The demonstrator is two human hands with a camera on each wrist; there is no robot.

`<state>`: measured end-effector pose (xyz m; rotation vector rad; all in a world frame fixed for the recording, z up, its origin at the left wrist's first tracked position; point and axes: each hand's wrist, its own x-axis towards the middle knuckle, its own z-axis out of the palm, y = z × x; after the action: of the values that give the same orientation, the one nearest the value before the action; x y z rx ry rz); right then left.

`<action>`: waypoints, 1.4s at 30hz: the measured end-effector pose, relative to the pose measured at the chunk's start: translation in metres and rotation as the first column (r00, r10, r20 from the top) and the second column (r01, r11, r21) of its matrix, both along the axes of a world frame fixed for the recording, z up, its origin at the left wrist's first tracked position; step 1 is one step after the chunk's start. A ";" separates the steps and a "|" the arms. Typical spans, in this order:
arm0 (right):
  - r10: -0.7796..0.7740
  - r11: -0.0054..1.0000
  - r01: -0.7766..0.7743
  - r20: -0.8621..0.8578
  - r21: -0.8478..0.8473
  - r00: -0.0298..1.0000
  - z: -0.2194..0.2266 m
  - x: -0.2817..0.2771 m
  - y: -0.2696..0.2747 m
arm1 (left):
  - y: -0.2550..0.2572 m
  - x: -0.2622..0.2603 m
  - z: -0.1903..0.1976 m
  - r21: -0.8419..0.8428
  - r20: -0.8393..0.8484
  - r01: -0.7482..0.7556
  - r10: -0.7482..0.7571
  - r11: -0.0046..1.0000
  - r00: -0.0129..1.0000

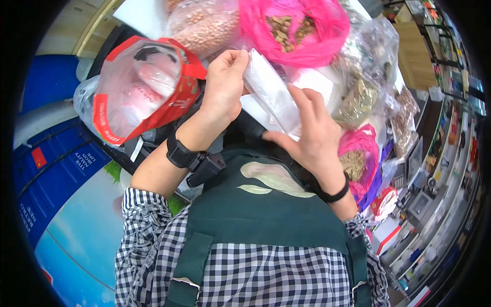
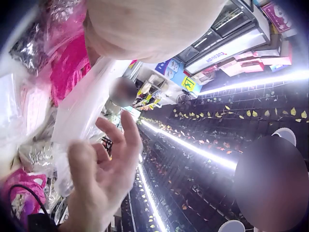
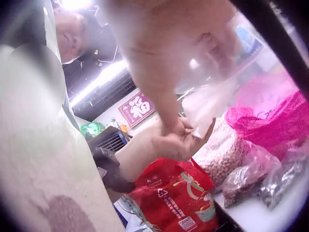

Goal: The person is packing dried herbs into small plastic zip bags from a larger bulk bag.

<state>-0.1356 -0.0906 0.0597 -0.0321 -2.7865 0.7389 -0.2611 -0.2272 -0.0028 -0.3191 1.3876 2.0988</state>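
A folded, see-through plastic bag (image 1: pixel 270 89) hangs slantwise between the two hands. My left hand (image 1: pixel 225 82) pinches its upper end between thumb and fingertips. Beside the bag's lower right edge is my right hand (image 1: pixel 319 135), its thumb and fingers spread apart. In the left wrist view the right hand (image 2: pixel 108 176) has loosely bent fingers close to the bag (image 2: pixel 79 108), with nothing gripped. The right wrist view has the left hand (image 3: pixel 181 142) at one end of the bag (image 3: pixel 207 108).
A red bag (image 1: pixel 189 77) holding clear plastic bags stands at the left. Behind the hands lie a bag of pinkish nuts or beans (image 1: pixel 207 28) and a pink bag (image 1: pixel 319 46) of brown dried pieces. More clear bags (image 1: pixel 363 100) and another pink bag (image 1: pixel 355 161) line the right side.
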 end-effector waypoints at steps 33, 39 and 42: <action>-0.094 0.593 0.228 0.214 -0.772 0.972 -0.112 0.124 0.111 | 0.104 0.135 -0.036 0.090 0.023 0.439 -0.442 0.894 0.897; -0.293 -0.135 0.456 0.475 -0.879 0.829 -0.110 0.133 0.124 | 0.094 0.131 -0.037 -0.041 -0.057 0.377 -0.379 0.925 0.924; -0.343 -0.246 0.288 0.361 -0.925 0.867 -0.110 0.133 0.130 | 0.080 0.120 -0.039 -0.074 -0.087 0.342 -0.348 0.937 0.933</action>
<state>-0.0026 0.0390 -0.0504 -0.9883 -1.1275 2.4032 -0.1406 -0.1468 -0.0420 0.0102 1.4445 1.8064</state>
